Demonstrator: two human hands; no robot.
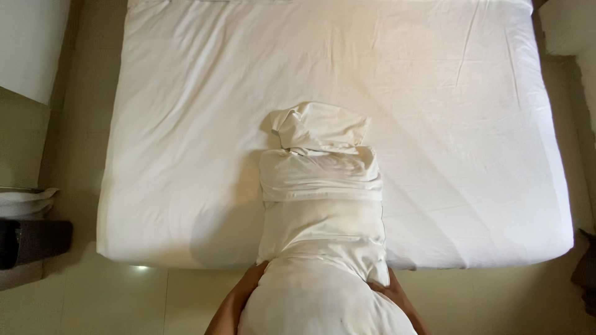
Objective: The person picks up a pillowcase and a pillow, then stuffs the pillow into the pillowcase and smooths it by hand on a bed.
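Note:
A white pillow (pixel 323 211) lies lengthwise over the near edge of the bed, half inside a white pillowcase (pixel 320 170) that is bunched up around its far end. My left hand (pixel 251 282) presses against the pillow's near left side, mostly hidden behind it. On the near right side my right hand (pixel 390 290) grips the pillow, only fingers and wrist showing. The bed (pixel 186 124) is covered by a smooth white fitted sheet.
Beige tiled floor (pixel 112 298) surrounds the bed. A dark bedside unit (pixel 31 242) with white cloth on top stands at the left. A white wall panel (pixel 31 43) is at the upper left, and a dark object (pixel 586 273) at the right edge.

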